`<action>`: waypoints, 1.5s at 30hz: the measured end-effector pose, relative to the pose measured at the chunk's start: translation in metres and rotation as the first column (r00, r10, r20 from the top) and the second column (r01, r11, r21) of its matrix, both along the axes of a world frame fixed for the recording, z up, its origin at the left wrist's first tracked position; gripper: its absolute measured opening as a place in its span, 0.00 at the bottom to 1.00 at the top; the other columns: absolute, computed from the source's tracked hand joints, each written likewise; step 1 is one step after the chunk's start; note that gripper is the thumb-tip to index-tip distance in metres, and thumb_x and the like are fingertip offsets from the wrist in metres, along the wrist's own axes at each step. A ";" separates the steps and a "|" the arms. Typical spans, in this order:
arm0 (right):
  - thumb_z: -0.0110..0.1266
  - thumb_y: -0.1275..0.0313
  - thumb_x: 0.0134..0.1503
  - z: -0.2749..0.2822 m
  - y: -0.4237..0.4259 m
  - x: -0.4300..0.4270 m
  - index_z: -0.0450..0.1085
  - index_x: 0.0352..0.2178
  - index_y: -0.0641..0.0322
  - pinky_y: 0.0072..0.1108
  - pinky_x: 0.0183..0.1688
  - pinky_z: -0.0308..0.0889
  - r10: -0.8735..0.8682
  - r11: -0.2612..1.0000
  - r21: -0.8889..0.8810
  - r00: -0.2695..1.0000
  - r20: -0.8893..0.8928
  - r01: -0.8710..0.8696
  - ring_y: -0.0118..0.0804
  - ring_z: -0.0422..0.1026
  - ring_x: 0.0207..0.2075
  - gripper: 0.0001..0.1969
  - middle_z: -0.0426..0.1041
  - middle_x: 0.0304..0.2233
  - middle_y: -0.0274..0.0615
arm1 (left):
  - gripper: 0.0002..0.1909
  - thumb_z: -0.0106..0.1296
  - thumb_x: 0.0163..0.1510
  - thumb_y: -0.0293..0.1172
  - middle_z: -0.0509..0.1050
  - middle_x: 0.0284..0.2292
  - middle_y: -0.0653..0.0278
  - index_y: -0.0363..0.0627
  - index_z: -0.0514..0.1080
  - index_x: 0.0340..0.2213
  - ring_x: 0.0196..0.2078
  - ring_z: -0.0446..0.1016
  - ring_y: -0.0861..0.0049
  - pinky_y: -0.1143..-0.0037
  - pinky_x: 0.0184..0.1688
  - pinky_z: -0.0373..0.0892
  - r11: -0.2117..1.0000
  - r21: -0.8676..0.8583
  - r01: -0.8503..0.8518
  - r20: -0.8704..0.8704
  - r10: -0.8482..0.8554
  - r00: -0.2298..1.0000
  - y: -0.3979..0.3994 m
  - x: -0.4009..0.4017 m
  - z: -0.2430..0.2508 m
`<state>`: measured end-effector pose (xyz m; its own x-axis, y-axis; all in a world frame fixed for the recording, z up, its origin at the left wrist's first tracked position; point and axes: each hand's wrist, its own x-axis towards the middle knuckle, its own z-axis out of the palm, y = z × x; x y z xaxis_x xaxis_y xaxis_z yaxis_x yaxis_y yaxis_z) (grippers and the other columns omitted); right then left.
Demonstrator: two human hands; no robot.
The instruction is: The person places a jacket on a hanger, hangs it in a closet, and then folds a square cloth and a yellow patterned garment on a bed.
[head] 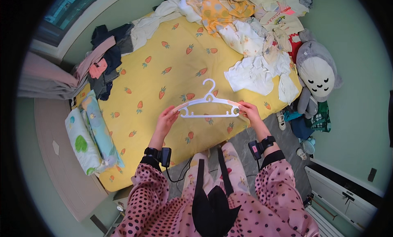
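Note:
A white plastic clothes hanger with peach-coloured shoulder patches is held level over the bed, its hook pointing away from me. My left hand grips its left end between thumb and fingers. At the right end, my right hand pinches the other shoulder. Beneath the hanger spreads a yellow bed sheet printed with carrots. Nothing hangs on the hanger. Closest to my right hand among the clothes is a crumpled white garment on the bed.
Dark trousers and other clothes lie at the bed's left. Folded bedding sits by the headboard. An orange spotted garment tops the far pile. A grey plush toy leans on the right wall. Shoes stand on the floor.

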<state>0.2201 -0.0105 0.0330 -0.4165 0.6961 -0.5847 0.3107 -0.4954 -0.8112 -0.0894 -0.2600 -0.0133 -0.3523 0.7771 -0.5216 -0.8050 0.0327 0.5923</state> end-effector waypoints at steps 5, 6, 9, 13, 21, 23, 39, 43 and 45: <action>0.55 0.73 0.47 -0.085 0.050 0.022 0.70 0.36 0.62 0.09 0.20 0.55 -0.203 0.972 -0.107 0.977 0.058 0.208 0.18 0.67 0.23 0.13 0.72 0.25 0.32 | 0.18 0.47 0.53 0.30 0.70 0.39 0.60 0.38 0.62 0.45 0.42 0.70 0.75 0.79 0.44 0.66 0.953 -0.158 0.259 -0.152 -0.282 0.947 0.081 0.006 -0.065; 0.56 0.73 0.46 -0.099 0.062 0.026 0.71 0.35 0.63 0.09 0.20 0.54 -0.276 0.957 -0.074 0.959 0.064 0.280 0.18 0.67 0.22 0.12 0.72 0.24 0.32 | 0.18 0.49 0.51 0.30 0.71 0.38 0.61 0.38 0.64 0.44 0.41 0.70 0.78 0.80 0.43 0.65 0.943 -0.185 0.278 -0.189 -0.311 0.931 0.102 0.009 -0.077; 0.56 0.73 0.46 -0.133 0.107 0.037 0.71 0.35 0.62 0.10 0.22 0.53 -0.360 0.931 -0.011 0.923 0.138 0.365 0.18 0.66 0.23 0.12 0.72 0.24 0.30 | 0.17 0.51 0.49 0.26 0.72 0.37 0.61 0.37 0.65 0.42 0.38 0.70 0.79 0.81 0.41 0.65 0.881 -0.313 0.356 -0.376 -0.459 0.805 0.165 0.011 -0.116; 0.57 0.72 0.45 -0.145 0.164 0.067 0.72 0.35 0.58 0.11 0.24 0.55 -0.410 0.912 -0.002 0.910 0.057 0.411 0.18 0.66 0.26 0.13 0.71 0.26 0.27 | 0.15 0.52 0.47 0.25 0.73 0.34 0.62 0.36 0.67 0.39 0.37 0.70 0.80 0.81 0.40 0.65 0.867 -0.310 0.391 -0.429 -0.494 0.756 0.237 0.036 -0.147; 0.58 0.74 0.45 -0.137 0.239 0.146 0.72 0.36 0.58 0.10 0.24 0.54 -0.533 0.844 0.005 0.838 0.120 0.536 0.16 0.64 0.25 0.13 0.70 0.26 0.26 | 0.11 0.50 0.47 0.23 0.74 0.30 0.61 0.36 0.68 0.35 0.33 0.72 0.80 0.81 0.36 0.67 0.887 -0.330 0.323 -0.504 -0.455 0.734 0.346 0.119 -0.157; 0.58 0.73 0.46 -0.148 0.252 0.159 0.72 0.36 0.61 0.09 0.24 0.54 -0.528 0.846 -0.015 0.842 0.114 0.533 0.16 0.63 0.24 0.13 0.70 0.25 0.26 | 0.10 0.50 0.46 0.22 0.74 0.30 0.61 0.36 0.68 0.33 0.32 0.72 0.79 0.81 0.36 0.67 0.889 -0.357 0.288 -0.601 -0.455 0.658 0.368 0.131 -0.159; 0.61 0.70 0.39 -0.187 0.240 0.169 0.68 0.38 0.65 0.26 0.44 0.60 -0.503 0.811 0.525 0.765 0.403 0.257 0.38 0.66 0.41 0.21 0.70 0.35 0.41 | 0.25 0.54 0.44 0.43 0.70 0.29 0.66 0.39 0.65 0.40 0.26 0.68 0.80 0.80 0.31 0.66 0.868 -0.464 0.180 -0.401 -0.387 0.830 0.593 0.088 -0.091; 0.59 0.70 0.37 -0.148 0.206 0.126 0.61 0.45 0.61 0.34 0.51 0.52 -0.557 0.640 0.768 0.685 0.470 -0.006 0.46 0.58 0.49 0.30 0.64 0.43 0.46 | 0.23 0.52 0.45 0.33 0.71 0.34 0.61 0.38 0.63 0.43 0.31 0.70 0.76 0.78 0.35 0.67 0.955 -0.289 0.071 -0.426 -0.195 0.883 0.579 0.077 -0.069; 0.58 0.72 0.38 -0.134 0.183 0.108 0.58 0.48 0.59 0.35 0.52 0.51 -0.556 0.600 0.799 0.691 0.462 -0.052 0.47 0.57 0.50 0.32 0.62 0.45 0.45 | 0.21 0.47 0.47 0.27 0.70 0.39 0.55 0.35 0.62 0.44 0.38 0.71 0.69 0.74 0.41 0.68 0.999 0.005 -0.045 -0.211 0.045 0.976 0.547 0.075 -0.056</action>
<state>0.3278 0.1730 -0.1009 0.0984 0.9855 0.1380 0.8253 -0.0033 -0.5647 -0.0147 0.2865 -0.0695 -0.4892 0.7577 -0.4320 -0.6626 -0.0008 0.7489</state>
